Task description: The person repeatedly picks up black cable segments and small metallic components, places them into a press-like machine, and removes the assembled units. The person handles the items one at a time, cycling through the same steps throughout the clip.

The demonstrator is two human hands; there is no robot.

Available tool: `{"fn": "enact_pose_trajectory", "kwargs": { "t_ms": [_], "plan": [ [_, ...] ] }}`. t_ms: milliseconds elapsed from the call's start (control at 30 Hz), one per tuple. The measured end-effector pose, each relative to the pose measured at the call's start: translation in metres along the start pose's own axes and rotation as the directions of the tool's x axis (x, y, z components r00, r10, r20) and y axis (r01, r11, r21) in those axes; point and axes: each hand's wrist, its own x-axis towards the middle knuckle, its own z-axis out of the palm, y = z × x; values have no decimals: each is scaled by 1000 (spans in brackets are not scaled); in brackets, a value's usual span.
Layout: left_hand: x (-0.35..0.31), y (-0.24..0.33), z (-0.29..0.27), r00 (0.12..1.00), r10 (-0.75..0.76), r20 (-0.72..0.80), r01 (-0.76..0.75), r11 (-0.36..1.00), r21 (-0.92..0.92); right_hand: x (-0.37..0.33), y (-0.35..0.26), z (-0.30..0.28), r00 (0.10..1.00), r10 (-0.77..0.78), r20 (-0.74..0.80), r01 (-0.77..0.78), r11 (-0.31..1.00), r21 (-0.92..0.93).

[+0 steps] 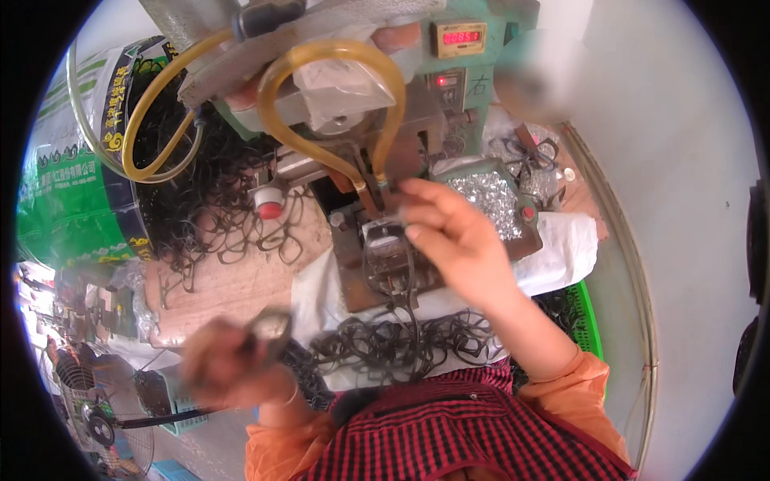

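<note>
My left hand (pixel 237 369), smeared by motion, is off to the left of the machine. It is closed around dark eyeglass frames, and one rim (pixel 271 327) sticks out past the fingers. At the machine's jig (pixel 387 234), my right hand (pixel 457 240) has its fingers curled in, with thumb and index tips beside the metal tips under the yellow tubes (pixel 333 52). Whatever those fingertips pinch is too small to make out. A dark eyeglass frame (pixel 413 280) hangs down from the jig next to my thumb.
Small silver metal pieces fill a tray (pixel 525 240) right of the jig. Black eyeglass frames (pixel 401 341) lie piled along the front, with more (pixel 216 200) heaped at left by a green-and-white sack (pixel 72 192). A green basket (pixel 589 321) stands at right, a fan (pixel 100 425) at lower left.
</note>
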Motion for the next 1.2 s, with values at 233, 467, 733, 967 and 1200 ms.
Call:
{"fn": "enact_pose_trajectory", "kwargs": {
  "t_ms": [233, 467, 733, 967, 1200],
  "plan": [
    [-18, -32, 81, 837, 147, 527, -221, 972, 81, 3, 86, -96, 908, -413, -79, 3, 193, -981],
    [-30, -44, 92, 802, 278, 529, -327, 945, -2, 18, 73, -108, 885, -424, -193, 43, 487, -872],
    [-31, -39, 83, 813, 220, 539, -269, 963, 14, 12, 82, -105, 860, -389, -330, -10, 633, -774],
    [-27, -94, 26, 950, -185, 253, -8, 793, 609, 0, 83, -119, 869, -438, -229, 14, 485, -875],
    [-87, -244, -14, 706, -489, 513, -365, 370, 854, 17, 89, -103, 895, -389, -218, 38, 554, -832]
  ]
}}
